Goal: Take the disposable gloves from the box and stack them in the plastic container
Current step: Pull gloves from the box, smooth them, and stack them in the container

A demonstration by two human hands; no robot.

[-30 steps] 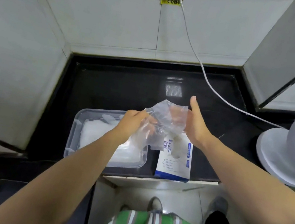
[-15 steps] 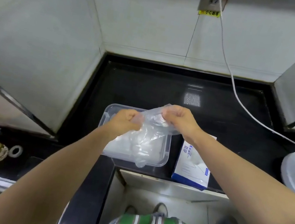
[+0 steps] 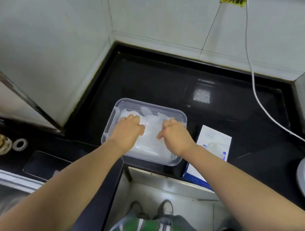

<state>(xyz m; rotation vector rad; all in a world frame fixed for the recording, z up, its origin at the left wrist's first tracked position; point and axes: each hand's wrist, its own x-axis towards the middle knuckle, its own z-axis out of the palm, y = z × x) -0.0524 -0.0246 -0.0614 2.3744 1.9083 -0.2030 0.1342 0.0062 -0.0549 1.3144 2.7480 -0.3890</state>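
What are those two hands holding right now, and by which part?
It cannot be told. The left hand and right hand rest, curled, on the gloves in the plastic container; whether they pinch a glove is hidden.

Black counter (image 3: 173, 86) carries a container (image 3: 153, 106) at its near edge, a box (image 3: 214, 138) just right, and a cable (image 3: 269, 115) far right.

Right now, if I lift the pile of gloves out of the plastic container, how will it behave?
The gloves look like thin, crumpled film, so probably floppy and very light. Their loose layers may slide apart rather than lift together.
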